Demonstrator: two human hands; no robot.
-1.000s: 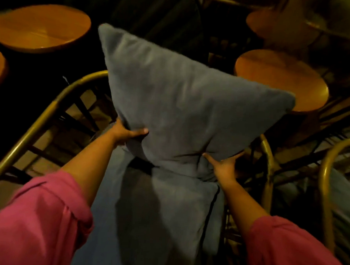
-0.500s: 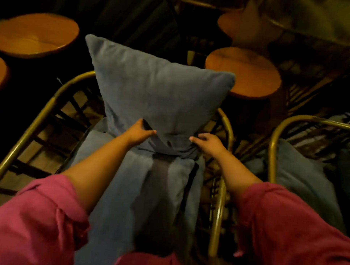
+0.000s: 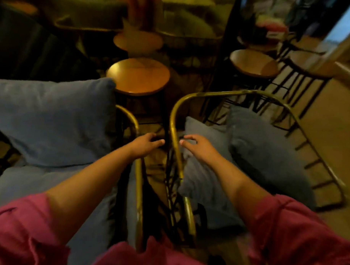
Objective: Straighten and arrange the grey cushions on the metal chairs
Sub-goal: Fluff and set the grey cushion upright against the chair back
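A grey back cushion (image 3: 51,120) leans upright on the left metal chair (image 3: 138,170), above its grey seat cushion (image 3: 39,189). On the right metal chair (image 3: 175,120) a grey cushion (image 3: 268,151) lies slumped on top of another grey cushion (image 3: 202,183). My left hand (image 3: 146,144) hovers open over the gap between the two chairs, holding nothing. My right hand (image 3: 199,147) is open just above the right chair's lower cushion, fingers spread near the brass frame.
Round wooden stools stand beyond the chairs: one (image 3: 138,76) straight ahead, another (image 3: 254,63) at the back right, a third (image 3: 137,40) farther back. Black stool legs crowd the floor at right. Bare floor (image 3: 329,118) runs along the right side.
Both hands have let go of the left chair's back cushion, which now rests upright. The view and both hands have swung right toward the second chair.
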